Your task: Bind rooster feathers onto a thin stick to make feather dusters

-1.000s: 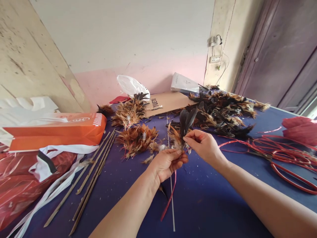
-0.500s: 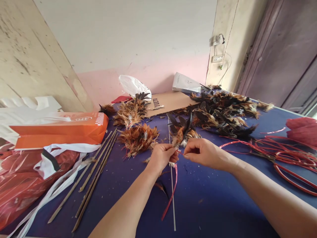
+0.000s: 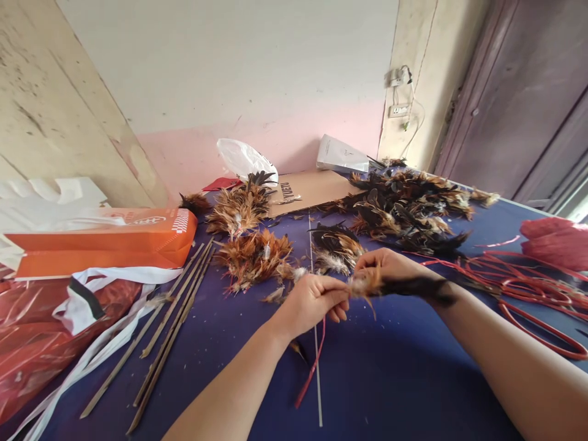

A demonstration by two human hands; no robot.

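Pinched fingers of my left hand [image 3: 319, 300] hold the base of a small feather bundle [image 3: 367, 285], whose dark feathers point right across my right wrist. My right hand [image 3: 386, 266] is closed just behind the bundle; its fingertips are partly hidden, and what they grip cannot be made out. Below my left hand hangs a pink-red strip [image 3: 311, 380], beside a thin pale line on the blue table [image 3: 390, 386]. A loose dark feather [image 3: 299, 350] lies under my left hand. Beyond the hands sits a dark and brown feather bundle [image 3: 337, 244].
Brown feather bunches [image 3: 252, 254] and several thin sticks [image 3: 177, 324] lie left, near an orange bag [image 3: 101, 245]. Dark feathers [image 3: 408, 208] are piled at back right. Red strips and scissors [image 3: 542, 331] lie right. Cardboard [image 3: 316, 187] and a white box [image 3: 342, 156] stand behind.
The held feather bundle has turned from upright to pointing right. My left hand has moved slightly right, and my right hand has come behind the bundle. The view has shifted a little.
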